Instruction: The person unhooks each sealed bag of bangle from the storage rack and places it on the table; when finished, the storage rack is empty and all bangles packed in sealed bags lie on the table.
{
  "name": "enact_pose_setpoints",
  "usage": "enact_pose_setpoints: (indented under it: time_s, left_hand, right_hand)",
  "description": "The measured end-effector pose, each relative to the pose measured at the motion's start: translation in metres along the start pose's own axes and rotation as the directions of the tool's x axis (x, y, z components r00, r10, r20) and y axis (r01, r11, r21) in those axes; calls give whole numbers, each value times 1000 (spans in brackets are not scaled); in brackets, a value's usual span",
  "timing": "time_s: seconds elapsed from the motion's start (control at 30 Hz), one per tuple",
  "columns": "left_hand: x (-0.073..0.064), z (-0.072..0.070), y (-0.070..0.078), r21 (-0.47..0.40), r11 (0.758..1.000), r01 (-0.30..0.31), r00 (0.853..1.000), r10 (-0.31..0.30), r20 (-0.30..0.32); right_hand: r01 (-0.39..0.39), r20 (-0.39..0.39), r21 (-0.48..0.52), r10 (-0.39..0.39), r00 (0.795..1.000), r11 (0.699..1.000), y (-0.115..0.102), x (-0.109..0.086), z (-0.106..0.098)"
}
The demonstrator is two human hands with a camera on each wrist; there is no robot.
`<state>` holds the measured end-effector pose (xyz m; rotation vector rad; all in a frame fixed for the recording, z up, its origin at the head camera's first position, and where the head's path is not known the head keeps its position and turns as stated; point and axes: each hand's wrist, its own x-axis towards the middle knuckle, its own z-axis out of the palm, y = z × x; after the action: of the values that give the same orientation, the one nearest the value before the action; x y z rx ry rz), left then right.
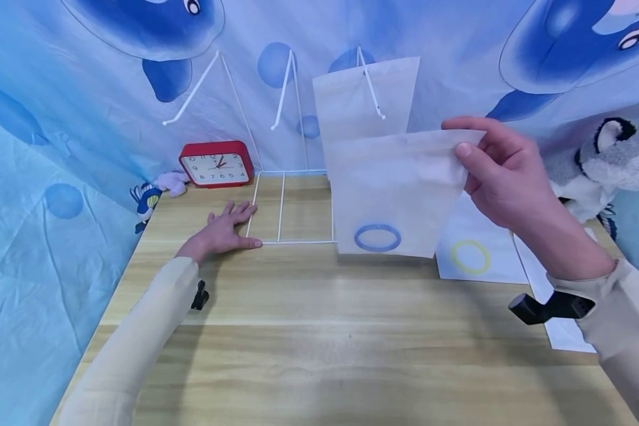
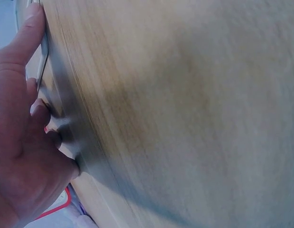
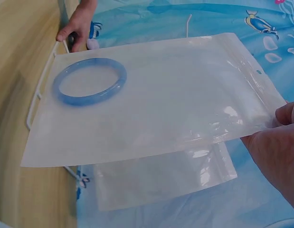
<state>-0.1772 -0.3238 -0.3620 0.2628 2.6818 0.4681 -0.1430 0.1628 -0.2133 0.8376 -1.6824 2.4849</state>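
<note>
Blue, that bangle (image 1: pixel 377 249), down at the bottom of a whitish bag (image 1: pixel 394 177). Where does the bag hang?

"In mid-air, near the right side of the white rack (image 1: pixel 298 242). The right hand (image 1: pixel 490 171) pinches it by one top corner, thumb against fingers."

"And the left hand (image 1: pixel 226 231)?"

"Spread out and gripping nothing, thumb and fingertips resting at the rack's left edge (steadying it, I'd guess)."

"What worries you?"

"That single corner. With the bangle's weight so low, the bag could swing or twist, and the small hole (image 3: pixel 259 71) by its top edge would be hard to line up with the right prong (image 1: pixel 374 94)."

"Couldn't it bump another bag (image 1: pixel 341 100), the one that seems to hang on that prong?"

"Yes, if it swung inward; that one might crumple. And were the left hand to lift during any push on the prong, the rack could skid towards the curtain (image 1: pixel 277 23)."

"A loosened pinch would drop the bangle onto the table (image 1: pixel 325 355), too."
</note>
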Motion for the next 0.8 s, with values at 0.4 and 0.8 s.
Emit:
enact_pose_setpoints:
  time_s: [0.4, 0.8]
  left_hand:
    - [2, -1, 1, 7, 1000, -6, 1000, 6, -11]
    - [2, -3, 1, 13, 1000, -8, 1000, 8, -7]
  right_hand:
    - [-70, 43, 89, 66, 997, 994, 5, -50, -19]
    - [-237, 133, 217, 212, 968, 947, 22, -101, -32]
